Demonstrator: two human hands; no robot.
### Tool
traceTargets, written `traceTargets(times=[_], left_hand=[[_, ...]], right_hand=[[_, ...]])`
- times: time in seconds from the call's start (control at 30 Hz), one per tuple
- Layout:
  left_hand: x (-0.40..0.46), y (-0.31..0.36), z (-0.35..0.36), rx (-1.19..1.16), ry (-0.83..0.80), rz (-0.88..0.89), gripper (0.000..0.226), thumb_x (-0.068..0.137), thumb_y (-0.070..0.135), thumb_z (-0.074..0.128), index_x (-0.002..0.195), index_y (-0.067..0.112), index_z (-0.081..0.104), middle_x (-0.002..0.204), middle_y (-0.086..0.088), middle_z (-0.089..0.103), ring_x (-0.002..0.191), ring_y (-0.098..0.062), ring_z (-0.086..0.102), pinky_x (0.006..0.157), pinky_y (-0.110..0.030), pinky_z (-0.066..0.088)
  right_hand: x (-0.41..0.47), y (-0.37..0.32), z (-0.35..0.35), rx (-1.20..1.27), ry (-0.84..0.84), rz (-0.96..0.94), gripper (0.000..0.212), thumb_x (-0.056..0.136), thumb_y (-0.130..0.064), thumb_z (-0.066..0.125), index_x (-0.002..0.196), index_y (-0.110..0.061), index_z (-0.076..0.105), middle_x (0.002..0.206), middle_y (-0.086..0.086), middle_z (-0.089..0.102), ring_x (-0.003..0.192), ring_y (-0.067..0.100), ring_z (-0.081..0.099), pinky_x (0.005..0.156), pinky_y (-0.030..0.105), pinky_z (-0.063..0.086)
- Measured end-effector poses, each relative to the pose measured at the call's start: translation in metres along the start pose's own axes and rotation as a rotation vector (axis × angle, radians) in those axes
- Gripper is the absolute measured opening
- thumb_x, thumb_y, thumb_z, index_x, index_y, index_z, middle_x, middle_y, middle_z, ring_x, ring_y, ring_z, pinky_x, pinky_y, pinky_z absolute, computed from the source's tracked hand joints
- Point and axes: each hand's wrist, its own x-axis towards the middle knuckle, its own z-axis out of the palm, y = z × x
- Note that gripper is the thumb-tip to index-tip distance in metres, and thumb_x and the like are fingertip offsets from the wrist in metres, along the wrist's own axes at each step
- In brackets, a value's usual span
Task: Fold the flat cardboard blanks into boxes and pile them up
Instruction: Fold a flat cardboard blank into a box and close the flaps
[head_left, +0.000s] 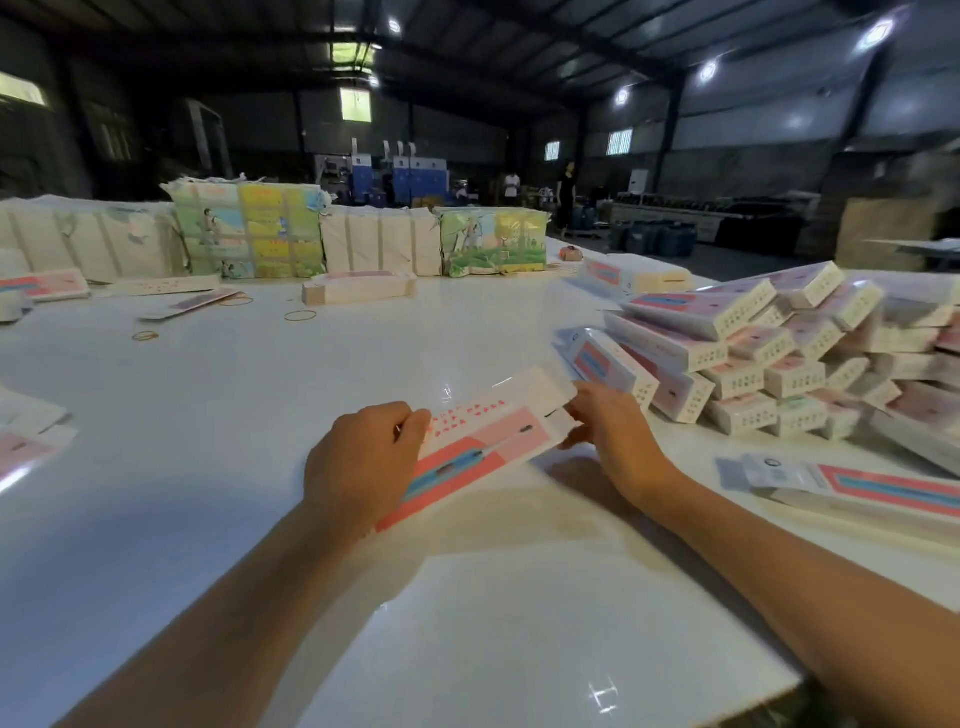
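Note:
A long pink, red and white cardboard box (488, 431) is held just above the white table (260, 395), angled from lower left to upper right. My left hand (363, 457) grips its near left end, fingers curled over the top edge. My right hand (608, 421) pinches the far right end at the flap. A heap of folded boxes (769, 358) of the same print is piled to the right. A stack of flat blanks (862, 488) lies at the right near my forearm.
Wrapped bundles of blanks (249, 234) line the table's far edge. Loose blanks (358, 288) and rubber bands (300, 315) lie mid-table. More blanks sit at the left edge (26, 436). Two people (566, 192) stand far back in the dim warehouse.

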Motion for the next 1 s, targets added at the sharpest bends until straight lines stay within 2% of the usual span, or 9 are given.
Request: traceTargets(times=[0.1,0.2,0.27,0.33,0.43,0.67,0.73,0.83,1.0], left_hand=[[-0.002,0.004,-0.002,-0.008,0.007,0.008,0.039,0.098,0.045,0.035,0.067,0.023,0.046,0.085,0.005,0.063,0.061,-0.013,0.061,0.06,-0.028,0.053],[-0.006,0.009,-0.002,-0.041,0.025,0.028,0.039,0.098,0.044,0.037,0.068,0.021,0.047,0.085,0.006,0.062,0.063,-0.013,0.062,0.066,-0.033,0.057],[-0.008,0.01,-0.003,-0.095,0.035,0.046,0.038,0.097,0.043,0.039,0.069,0.019,0.049,0.085,0.006,0.062,0.063,-0.015,0.063,0.065,-0.034,0.057],[-0.009,0.01,-0.004,-0.093,0.044,0.069,0.037,0.097,0.042,0.04,0.068,0.021,0.048,0.083,0.007,0.06,0.061,-0.014,0.062,0.062,-0.031,0.056],[-0.01,0.01,-0.006,0.014,0.08,0.107,0.034,0.098,0.042,0.038,0.072,0.023,0.051,0.078,0.007,0.059,0.061,-0.012,0.058,0.06,-0.026,0.052],[-0.011,0.014,-0.008,-0.009,0.061,0.151,0.032,0.095,0.05,0.035,0.084,0.028,0.056,0.091,0.007,0.065,0.07,-0.012,0.059,0.06,-0.023,0.046],[-0.011,0.021,-0.007,0.139,0.002,0.238,0.059,0.084,0.071,0.024,0.112,0.03,0.056,0.116,0.008,0.06,0.097,-0.014,0.055,0.083,-0.032,0.042],[-0.018,0.032,-0.003,0.393,-0.075,0.381,0.109,0.052,0.091,0.0,0.139,0.03,0.026,0.135,0.009,0.04,0.116,-0.015,0.038,0.099,-0.038,0.028],[-0.011,0.026,-0.001,0.473,-0.07,0.356,0.091,0.064,0.088,0.039,0.132,0.028,0.031,0.123,0.007,0.043,0.109,-0.015,0.043,0.091,-0.031,0.034]], right_hand=[[0.0,-0.01,-0.002,0.747,-0.061,0.305,0.031,0.096,-0.017,0.04,0.083,-0.003,0.065,0.075,0.019,0.062,0.054,0.027,0.054,0.045,0.03,0.047],[-0.006,-0.015,-0.002,0.793,-0.237,0.35,0.021,0.076,-0.015,0.054,0.084,0.003,0.061,0.073,0.017,0.069,0.05,0.024,0.057,0.046,0.029,0.052],[-0.007,-0.014,-0.005,0.872,-0.27,0.409,0.03,0.074,-0.013,0.055,0.098,0.004,0.058,0.087,0.019,0.071,0.074,0.028,0.065,0.064,0.035,0.057],[-0.006,-0.011,-0.007,0.841,-0.258,0.427,0.02,0.081,-0.003,0.053,0.099,0.002,0.058,0.092,0.019,0.071,0.084,0.031,0.067,0.065,0.035,0.058],[-0.006,-0.01,-0.006,0.641,-0.262,0.407,0.016,0.09,0.008,0.044,0.092,0.002,0.058,0.089,0.019,0.072,0.063,0.026,0.066,0.045,0.028,0.052],[-0.008,-0.009,-0.01,0.641,-0.349,0.406,0.018,0.089,0.001,0.054,0.105,-0.002,0.062,0.095,0.017,0.072,0.067,0.024,0.069,0.038,0.021,0.046],[-0.008,-0.01,-0.006,0.631,-0.304,0.404,0.016,0.087,0.002,0.056,0.102,0.001,0.062,0.09,0.017,0.073,0.057,0.022,0.066,0.035,0.021,0.044],[-0.008,-0.011,-0.003,0.606,-0.241,0.394,0.015,0.086,0.004,0.057,0.1,0.003,0.063,0.09,0.019,0.072,0.05,0.023,0.062,0.034,0.021,0.043],[-0.004,-0.011,-0.004,0.675,-0.159,0.379,0.011,0.088,0.006,0.052,0.091,0.006,0.062,0.074,0.016,0.071,0.048,0.02,0.061,0.034,0.021,0.042]])
